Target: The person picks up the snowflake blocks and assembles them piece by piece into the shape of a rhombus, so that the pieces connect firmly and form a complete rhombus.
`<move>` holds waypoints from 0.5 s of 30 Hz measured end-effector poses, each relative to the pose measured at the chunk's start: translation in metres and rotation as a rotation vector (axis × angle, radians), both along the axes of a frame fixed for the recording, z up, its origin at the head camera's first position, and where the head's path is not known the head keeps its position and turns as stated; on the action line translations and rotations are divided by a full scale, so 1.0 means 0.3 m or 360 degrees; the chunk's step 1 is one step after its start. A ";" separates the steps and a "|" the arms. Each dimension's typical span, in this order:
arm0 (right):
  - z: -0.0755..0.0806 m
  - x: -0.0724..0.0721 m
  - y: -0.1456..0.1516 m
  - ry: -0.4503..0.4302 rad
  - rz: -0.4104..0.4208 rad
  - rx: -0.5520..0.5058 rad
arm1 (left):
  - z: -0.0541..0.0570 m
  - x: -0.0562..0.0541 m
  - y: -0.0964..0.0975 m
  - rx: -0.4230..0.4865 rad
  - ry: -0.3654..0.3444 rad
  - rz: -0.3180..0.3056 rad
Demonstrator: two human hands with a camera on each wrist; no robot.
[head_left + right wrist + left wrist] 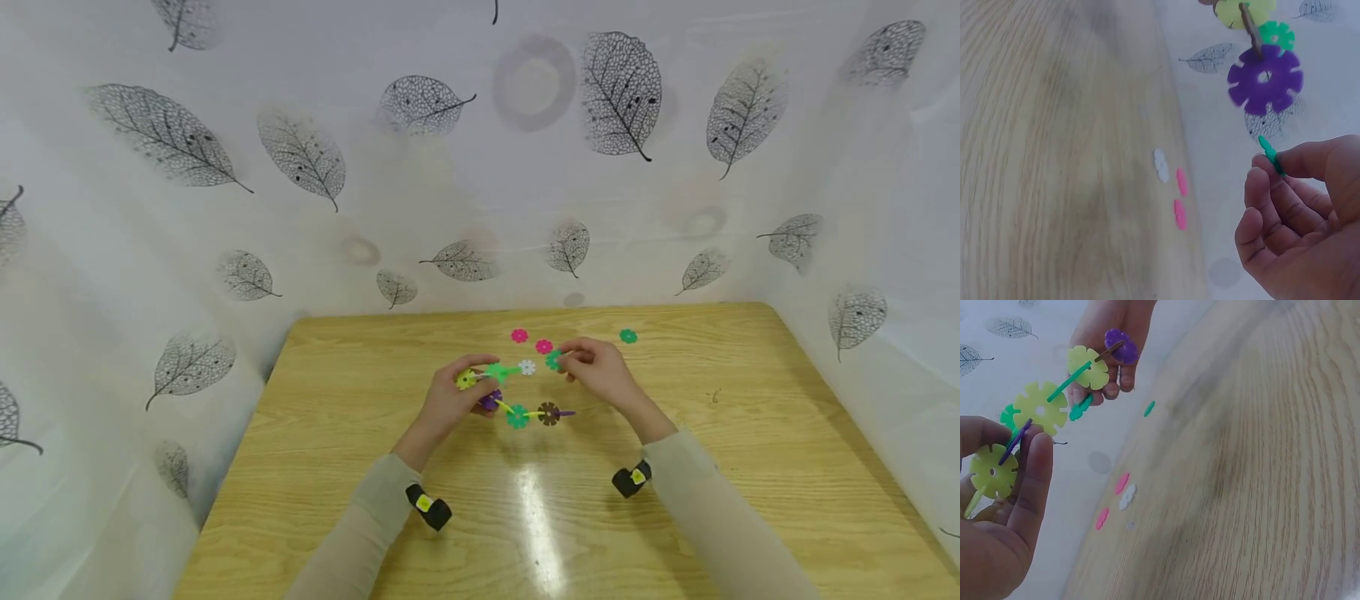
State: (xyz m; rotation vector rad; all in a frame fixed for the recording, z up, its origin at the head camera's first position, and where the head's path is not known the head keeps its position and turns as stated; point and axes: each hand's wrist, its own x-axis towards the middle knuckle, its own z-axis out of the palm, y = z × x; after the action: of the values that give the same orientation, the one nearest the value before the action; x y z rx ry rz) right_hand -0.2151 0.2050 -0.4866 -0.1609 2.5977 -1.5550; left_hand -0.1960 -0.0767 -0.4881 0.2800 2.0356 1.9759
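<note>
My left hand point(448, 398) grips a chain of interlocking flower-shaped plastic discs, with yellow, green, purple and brown pieces slotted into each other. A green disc point(517, 417) and a brown disc point(549, 413) stick out to the right of that hand. In the left wrist view a yellow disc point(1040, 407) stands just beyond the fingers. My right hand point(603, 373) pinches a single green disc point(1270, 156) between thumb and fingertip. This disc is apart from the purple disc point(1265, 80) at the chain's end.
On the wooden table point(330, 433) behind the hands lie a white disc point(527, 367) and two pink discs point(519, 335). Another green disc point(628, 336) is farther right near the back edge. A leaf-patterned curtain point(465, 183) hangs behind and at both sides.
</note>
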 end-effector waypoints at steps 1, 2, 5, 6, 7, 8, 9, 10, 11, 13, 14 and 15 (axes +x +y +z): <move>0.007 0.004 -0.005 0.0005 0.0009 -0.0003 | 0.002 0.000 0.000 0.0001 -0.0001 0.0001; 0.013 0.007 -0.009 0.0011 0.0022 -0.0002 | 0.003 0.001 0.000 0.0005 -0.0002 0.0002; 0.035 0.020 -0.024 0.0019 0.0043 -0.0020 | 0.007 0.000 0.001 0.0012 -0.0013 0.0010; 0.042 0.023 -0.029 0.0027 0.0054 -0.0022 | 0.009 0.000 0.001 0.0013 -0.0016 0.0011; 0.049 0.026 -0.033 0.0032 0.0062 -0.0024 | 0.009 0.000 0.002 0.0016 -0.0021 0.0014; 0.056 0.029 -0.037 0.0039 0.0073 -0.0028 | 0.009 -0.001 0.003 0.0018 -0.0025 0.0017; 0.063 0.032 -0.041 0.0046 0.0083 -0.0035 | 0.009 -0.001 0.003 0.0018 -0.0027 0.0018; 0.069 0.034 -0.044 0.0052 0.0094 -0.0040 | 0.008 -0.002 0.004 0.0019 -0.0027 0.0018; 0.074 0.036 -0.046 0.0055 0.0104 -0.0042 | 0.007 -0.002 0.004 0.0021 -0.0025 0.0017; 0.084 0.039 -0.050 0.0053 0.0127 -0.0057 | 0.004 -0.002 0.003 0.0027 -0.0012 0.0016; 0.087 0.041 -0.052 0.0053 0.0138 -0.0065 | 0.003 -0.003 0.003 0.0026 -0.0008 0.0015; 0.091 0.042 -0.053 0.0051 0.0144 -0.0071 | 0.002 -0.003 0.003 0.0026 -0.0004 0.0014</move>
State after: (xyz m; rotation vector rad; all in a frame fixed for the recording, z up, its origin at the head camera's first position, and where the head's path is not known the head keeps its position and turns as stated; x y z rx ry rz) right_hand -0.2024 0.1890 -0.4594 -0.3053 2.5418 -1.5929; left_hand -0.1969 -0.0757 -0.4875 0.2723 2.0232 1.9980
